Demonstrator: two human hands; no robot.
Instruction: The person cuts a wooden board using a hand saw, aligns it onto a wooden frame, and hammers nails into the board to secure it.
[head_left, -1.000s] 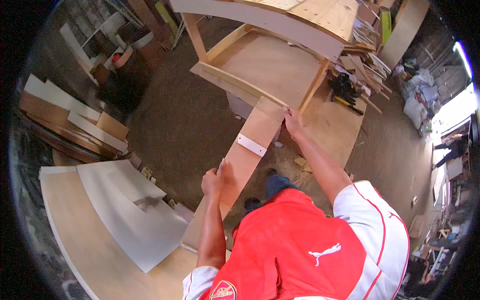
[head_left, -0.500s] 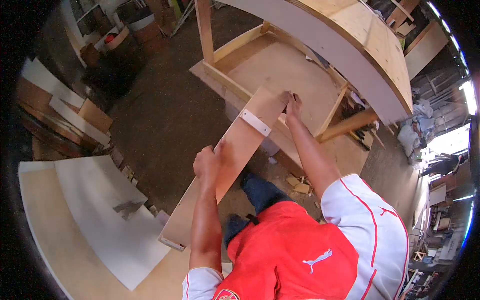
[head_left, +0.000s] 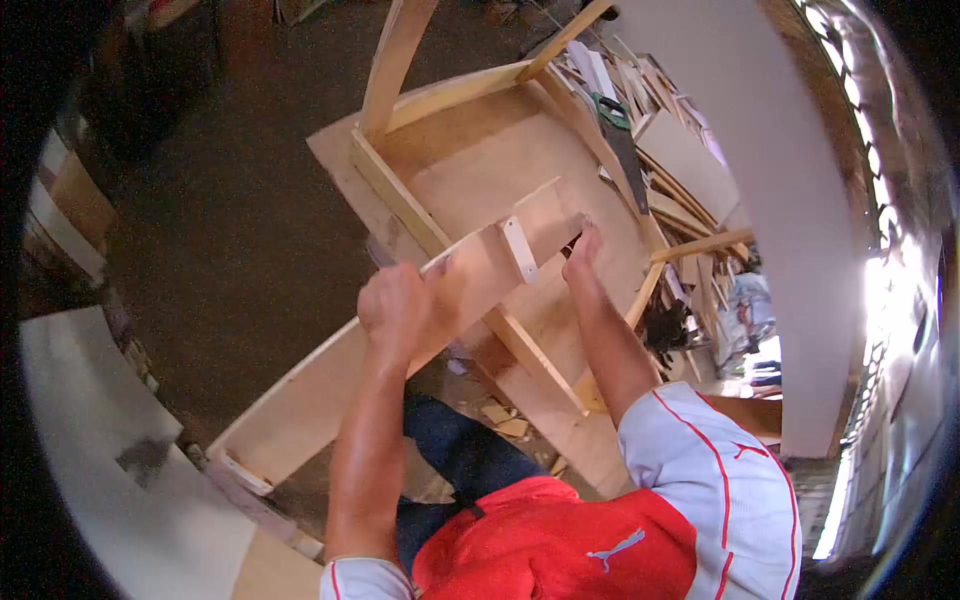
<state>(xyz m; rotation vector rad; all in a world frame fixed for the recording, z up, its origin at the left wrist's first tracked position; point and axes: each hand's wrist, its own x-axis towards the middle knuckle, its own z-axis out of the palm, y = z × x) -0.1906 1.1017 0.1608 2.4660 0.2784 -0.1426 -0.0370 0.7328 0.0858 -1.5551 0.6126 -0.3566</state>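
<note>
A: Start from the left. What lies beside the board (head_left: pixel 450 292)?
B: A pale sheet (head_left: pixel 90 400) at lower left, its edge near the board's low end. Above it, dark floor (head_left: pixel 220 230) stretches right to the wooden frame (head_left: pixel 384 184).
A: And the hands?
B: The left hand (head_left: pixel 396 305) is closed over the board's upper long edge, around mid-length. The board slants up to the right from there, crossing in view over the frame's near rail; I can't tell whether they touch.
A: Its upper end?
B: Over the frame's base panel, inside the rails. The right hand (head_left: pixel 582 255) grips the edge there, fingers partly hidden. Further right come a saw (head_left: pixel 623 155), a scrap pile (head_left: pixel 685 205) and a tall pale panel (head_left: pixel 790 160).
A: How does the board look?
B: Long, flat, light brown, with straight edges. A small pale block (head_left: pixel 245 472) sits across its low left end; nearer the right hand, a white strip (head_left: pixel 519 249) with two dark holes runs across it.
</note>
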